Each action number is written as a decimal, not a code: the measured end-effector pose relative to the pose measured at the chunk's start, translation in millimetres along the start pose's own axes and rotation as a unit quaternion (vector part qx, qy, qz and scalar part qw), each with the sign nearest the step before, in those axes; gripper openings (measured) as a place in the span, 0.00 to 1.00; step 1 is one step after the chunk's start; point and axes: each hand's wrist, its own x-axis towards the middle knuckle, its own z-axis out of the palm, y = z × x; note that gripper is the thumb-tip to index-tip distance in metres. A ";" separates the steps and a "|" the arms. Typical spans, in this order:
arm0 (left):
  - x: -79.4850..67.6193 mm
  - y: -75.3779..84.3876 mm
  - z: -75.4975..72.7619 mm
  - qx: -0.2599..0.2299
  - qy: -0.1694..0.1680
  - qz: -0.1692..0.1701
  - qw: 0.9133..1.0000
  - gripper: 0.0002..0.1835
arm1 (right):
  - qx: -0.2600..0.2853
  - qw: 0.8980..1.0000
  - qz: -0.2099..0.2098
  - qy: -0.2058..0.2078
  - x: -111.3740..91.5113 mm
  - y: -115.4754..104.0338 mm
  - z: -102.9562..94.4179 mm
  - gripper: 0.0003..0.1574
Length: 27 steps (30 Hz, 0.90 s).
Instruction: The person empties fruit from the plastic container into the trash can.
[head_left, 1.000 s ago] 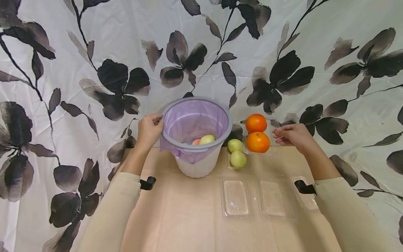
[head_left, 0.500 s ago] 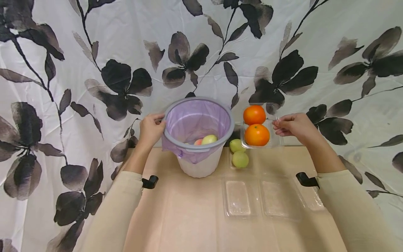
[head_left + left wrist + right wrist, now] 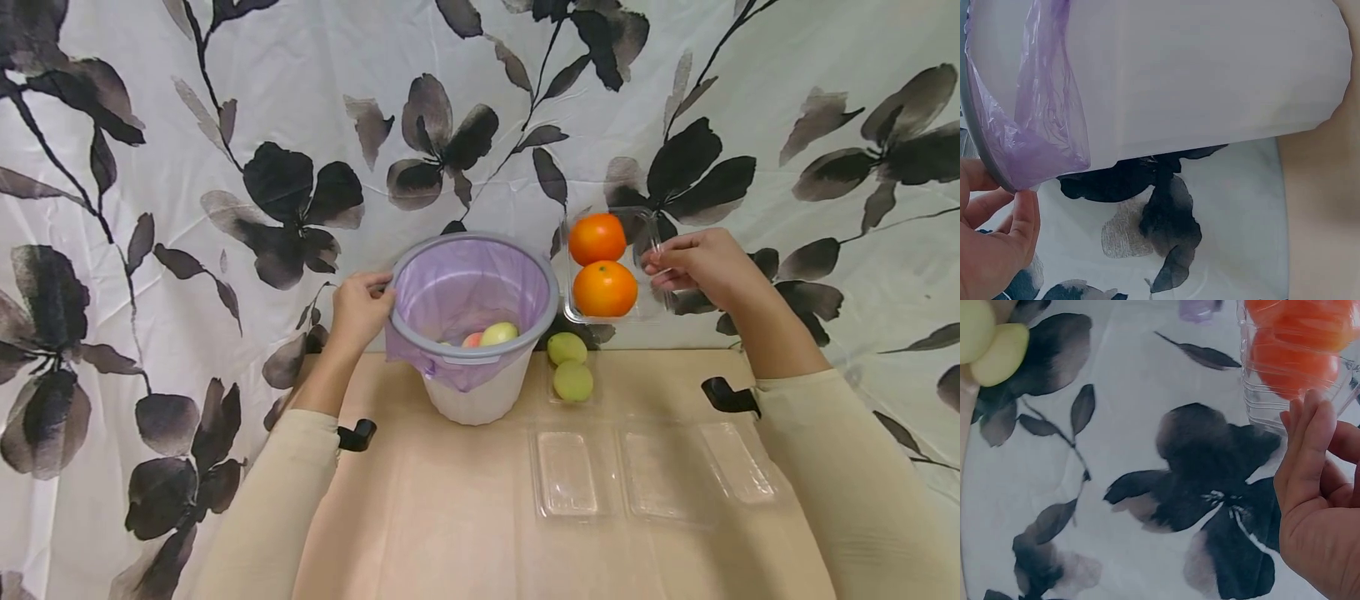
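Note:
With fingers and thumb my left hand (image 3: 361, 308) grips the left rim of a white bin (image 3: 472, 387) lined with a purple bag (image 3: 468, 279). Inside lie a pale green fruit (image 3: 498, 333) and part of a reddish one (image 3: 472, 339). My right hand (image 3: 701, 262) pinches the right edge of a clear plastic container (image 3: 647, 304), raised above the table to the right of the bin. Two oranges (image 3: 604, 289) sit in it, one behind the other. In the right wrist view they show through the ridged wall (image 3: 1260, 403).
Two pale green fruits (image 3: 573, 381) rest in a clear container right of the bin. Several clear plastic containers (image 3: 567, 473) lie on the front right of the table (image 3: 442, 508). A floral cloth (image 3: 480, 108) hangs behind the table.
My right hand has lifted the container with the oranges off the table, upward and slightly left. The left hand still holds the bin's rim.

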 end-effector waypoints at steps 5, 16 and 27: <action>-1.2 -0.2 1.9 -0.001 0.006 -0.001 1.000 0.18 | 0.032 0.999 -0.010 -0.002 3.3 -13.2 6.6 0.26; 1.5 -0.2 -1.1 -0.004 0.012 -0.002 1.000 0.19 | 0.027 0.999 -0.013 -0.016 16.2 -46.7 24.4 0.26; 0.4 2.4 -0.5 -0.008 0.006 -0.007 1.000 0.18 | 0.020 0.999 -0.008 -0.045 38.8 -72.5 42.6 0.28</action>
